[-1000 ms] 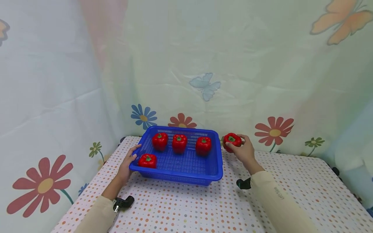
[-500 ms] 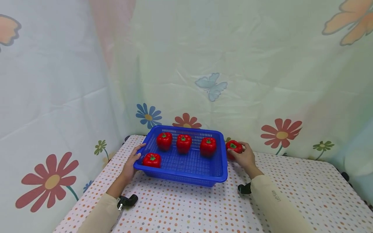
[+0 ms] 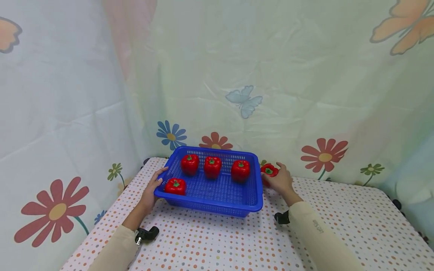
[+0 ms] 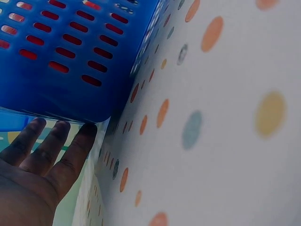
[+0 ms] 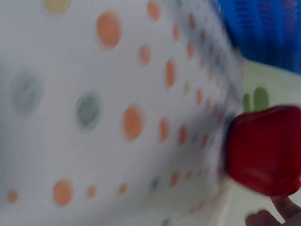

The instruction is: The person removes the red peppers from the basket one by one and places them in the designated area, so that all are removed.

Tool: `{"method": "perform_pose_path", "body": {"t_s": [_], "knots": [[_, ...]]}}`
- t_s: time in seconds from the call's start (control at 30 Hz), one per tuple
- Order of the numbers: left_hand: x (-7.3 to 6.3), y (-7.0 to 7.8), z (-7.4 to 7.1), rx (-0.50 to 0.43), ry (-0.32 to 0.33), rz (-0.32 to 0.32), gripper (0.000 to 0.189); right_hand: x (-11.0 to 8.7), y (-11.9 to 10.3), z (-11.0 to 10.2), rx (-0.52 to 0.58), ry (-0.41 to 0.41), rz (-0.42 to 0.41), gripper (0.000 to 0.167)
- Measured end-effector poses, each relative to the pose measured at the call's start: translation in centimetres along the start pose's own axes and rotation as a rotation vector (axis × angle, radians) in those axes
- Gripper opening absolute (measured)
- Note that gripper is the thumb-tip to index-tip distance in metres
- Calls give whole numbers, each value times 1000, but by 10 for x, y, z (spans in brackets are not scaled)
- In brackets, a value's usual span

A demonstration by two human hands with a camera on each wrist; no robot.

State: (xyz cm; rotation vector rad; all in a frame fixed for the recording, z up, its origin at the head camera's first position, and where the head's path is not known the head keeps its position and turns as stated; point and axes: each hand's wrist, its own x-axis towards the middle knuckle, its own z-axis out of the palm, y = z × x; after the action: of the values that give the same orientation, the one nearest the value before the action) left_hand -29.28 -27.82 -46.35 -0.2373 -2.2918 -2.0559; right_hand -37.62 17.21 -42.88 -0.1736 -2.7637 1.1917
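My left hand [image 3: 148,192] has straight fingers touching the left side of the blue basket [image 3: 210,202]. My right hand [image 3: 282,181] is at a red pepper [image 3: 270,170], far right, just beside the basket; I can't tell if it's gripping. Four more peppers [image 3: 240,171] sit inside.

Four red peppers [image 3: 212,167] are contained in a blue basket [image 3: 210,203], touched at its left side by the left hand [image 3: 149,192]. Just beside its right side, a fifth pepper [image 3: 269,171] is held by the right hand [image 3: 282,183].
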Motion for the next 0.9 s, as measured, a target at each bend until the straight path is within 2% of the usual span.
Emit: {"method": "perform_pose_path", "body": {"t_s": [0.17,0.27,0.43,0.63,0.8,0.9], "knots": [[1,-1,0,-7,-2,5,49,-3,-15,-3,0,24,-75,77],[2,-2,-1,-9,0,7,49,-4,-22,-5,18,23,-85,74],[2,0,0,-4,-10,15,49,-8,-28,-7,-26,72,-106,72],[1,0,0,6,-7,7,49,-14,-43,-5,-22,121,-229,72],[0,0,-1,11,-4,7,49,-20,-61,1,14,44,-339,73],[-1,-1,0,9,3,4,49,-20,-68,6,-15,-40,-345,76]]}}
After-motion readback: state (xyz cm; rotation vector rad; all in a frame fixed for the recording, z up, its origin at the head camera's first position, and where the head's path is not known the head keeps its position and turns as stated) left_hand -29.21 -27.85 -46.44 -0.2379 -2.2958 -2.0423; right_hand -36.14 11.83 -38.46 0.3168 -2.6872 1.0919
